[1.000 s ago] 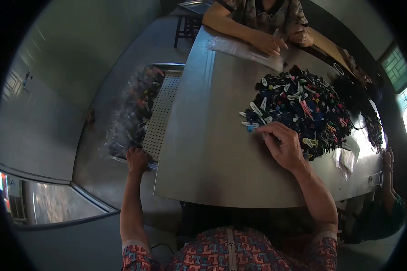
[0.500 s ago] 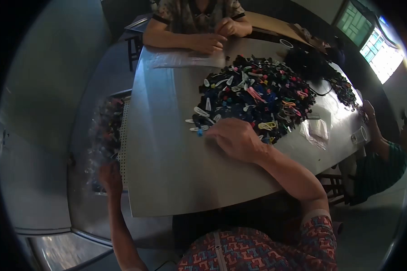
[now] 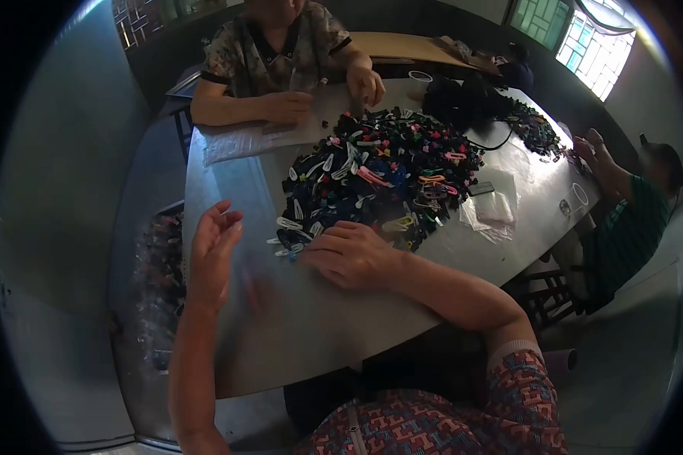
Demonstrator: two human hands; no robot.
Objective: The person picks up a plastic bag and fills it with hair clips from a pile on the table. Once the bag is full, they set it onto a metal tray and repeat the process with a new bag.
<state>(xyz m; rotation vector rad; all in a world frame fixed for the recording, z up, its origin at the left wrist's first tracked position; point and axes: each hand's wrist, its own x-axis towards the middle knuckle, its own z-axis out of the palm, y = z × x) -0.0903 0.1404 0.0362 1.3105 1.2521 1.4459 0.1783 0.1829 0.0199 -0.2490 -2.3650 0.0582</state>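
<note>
A large heap of mixed hair clips point(image 3: 372, 171), mostly dark with some white, pink and yellow ones, lies on the metal table point(image 3: 303, 326). My right hand point(image 3: 349, 256) rests at the heap's near left edge. Its fingers are bent and pressed together, and whatever they hold is hidden. White snap clips point(image 3: 289, 224) and a small blue piece point(image 3: 291, 256) lie by its fingertips. My left hand point(image 3: 215, 250) is raised above the table's left side, fingers apart, with nothing visible in it.
Below the table's left edge stands a container of bagged items point(image 3: 159, 280). Across from me a person point(image 3: 273, 68) sits by a plastic sheet point(image 3: 235, 144). Clear bags point(image 3: 495, 208) and a clear cup point(image 3: 577, 197) lie right. Another person point(image 3: 630, 220) sits at the right.
My left hand has come up from the container at the left to above the table. My right hand stays at the heap's edge. The camera view has shifted.
</note>
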